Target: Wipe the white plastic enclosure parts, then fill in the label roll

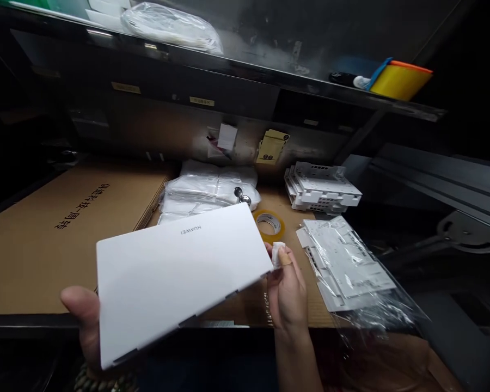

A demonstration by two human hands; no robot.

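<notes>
Head view: both hands grip a white laptop (175,277) tilted above the surface (32,256). Left hand (85,326) supports its near corner from beneath; right hand (286,288) steadies the far corner, so it stays level.

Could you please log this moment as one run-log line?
left hand: holds white laptop | right hand: grips its corner | nearby: tape roll, bagged plastic parts

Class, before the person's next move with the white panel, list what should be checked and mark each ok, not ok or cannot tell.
1. Left hand grips the panel at its corner: ok.
2. Right hand steadies the opposite edge: ok.
3. Panel lifted off the cardboard: ok.
4. Tape roll apart from the panel: cannot tell.
5. Bagged trays out of the way: ok.
6. Panel's underside undamaged: cannot tell.
</notes>
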